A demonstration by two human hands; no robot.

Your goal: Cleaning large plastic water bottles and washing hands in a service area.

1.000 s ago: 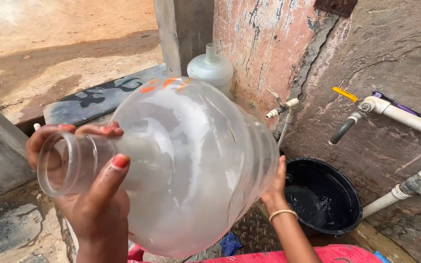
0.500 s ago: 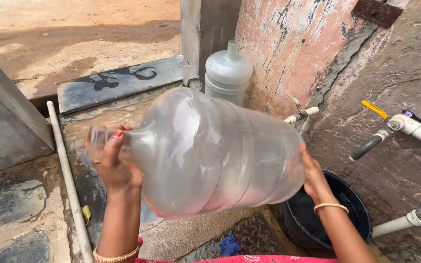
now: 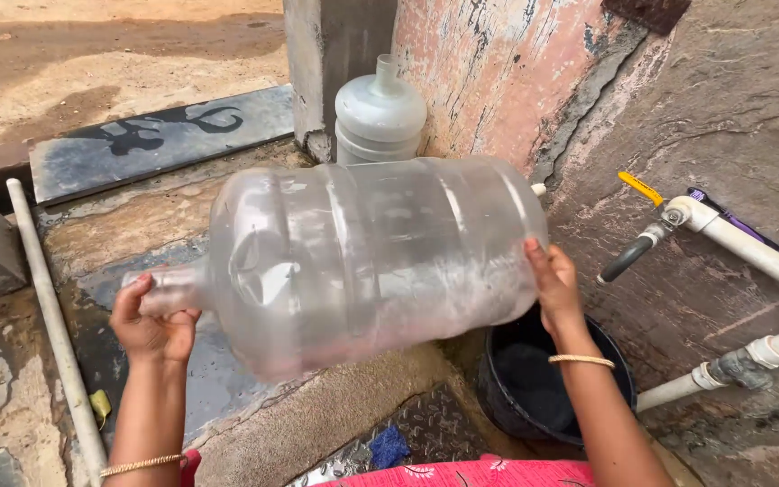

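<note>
My left hand [image 3: 151, 325] wraps closed around the neck of the large clear water jug [image 3: 371, 261], held horizontal in the air. My right hand [image 3: 554, 284] presses flat, fingers spread, against its base, above the black bucket [image 3: 543, 388].

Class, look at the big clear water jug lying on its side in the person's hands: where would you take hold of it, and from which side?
Grip the clear jug at both ends. Its narrow neck points left, slim enough for the left hand to wrap, coming from the left. The wide, smooth body is too broad to clasp, so the right hand presses flat against the base from the right. Held sideways, it probably needs both grips to steady it.
</note>
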